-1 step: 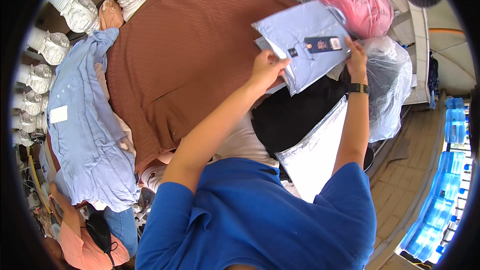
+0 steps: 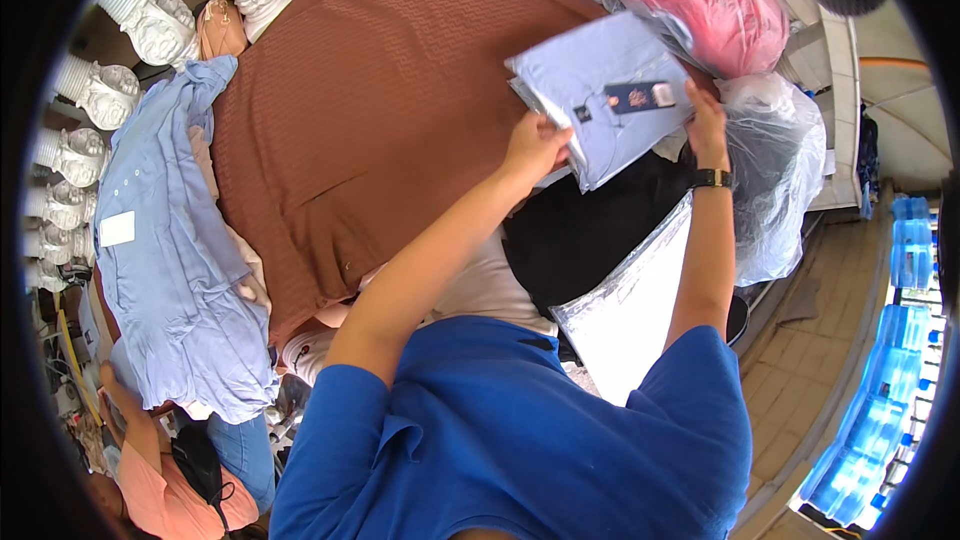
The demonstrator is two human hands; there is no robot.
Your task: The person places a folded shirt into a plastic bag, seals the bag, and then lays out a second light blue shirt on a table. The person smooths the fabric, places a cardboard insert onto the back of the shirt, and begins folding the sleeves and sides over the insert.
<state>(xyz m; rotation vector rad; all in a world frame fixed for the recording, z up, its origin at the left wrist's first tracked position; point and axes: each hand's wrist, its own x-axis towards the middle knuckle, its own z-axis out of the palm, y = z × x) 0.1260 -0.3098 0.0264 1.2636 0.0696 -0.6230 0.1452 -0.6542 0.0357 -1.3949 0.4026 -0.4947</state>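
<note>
Far L: co-worker (image 2: 190, 500), mostly cut off. Brown cloth (image 2: 390, 90), R edge part hidden by bagged blue shirt (image 2: 610, 135). L hand (image 2: 537, 148) pinches shirt's near-L edge, some fingers hidden. Tag (image 2: 640, 96) print unclear. R hand (image 2: 708, 128) grips opp. edge, shirt btwn hands.

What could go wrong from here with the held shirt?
Slip: the left hand and right hand grip the wrapped shirt only near its edges, so it might slide.
Snag: the watch sits close to the clear bag and may catch on it.
</note>
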